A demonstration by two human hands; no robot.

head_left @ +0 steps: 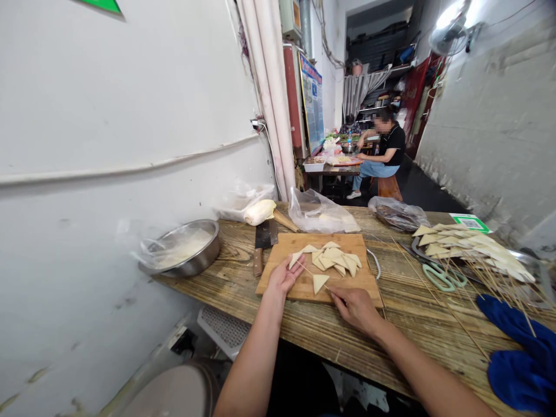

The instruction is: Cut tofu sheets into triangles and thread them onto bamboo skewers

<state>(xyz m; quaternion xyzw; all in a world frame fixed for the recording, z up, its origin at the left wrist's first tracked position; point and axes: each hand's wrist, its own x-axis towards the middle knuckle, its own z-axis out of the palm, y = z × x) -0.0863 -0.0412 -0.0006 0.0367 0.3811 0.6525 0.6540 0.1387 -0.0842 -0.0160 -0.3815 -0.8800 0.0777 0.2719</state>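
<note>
My left hand is at the left of a wooden cutting board, its fingers holding a pale tofu triangle. My right hand, by the board's front edge, pinches a thin bamboo skewer. The skewer slants toward the triangle in my left hand, and another tofu triangle sits along it near my right fingers. Whether the tip has entered the left triangle is too small to tell. Behind my hands lies a loose pile of tofu triangles on the board.
Left of the board lie a cleaver and a metal basin with a plastic bag. At right are green-handled scissors, loaded skewers on a tray, and blue cloth. A person sits at a far table.
</note>
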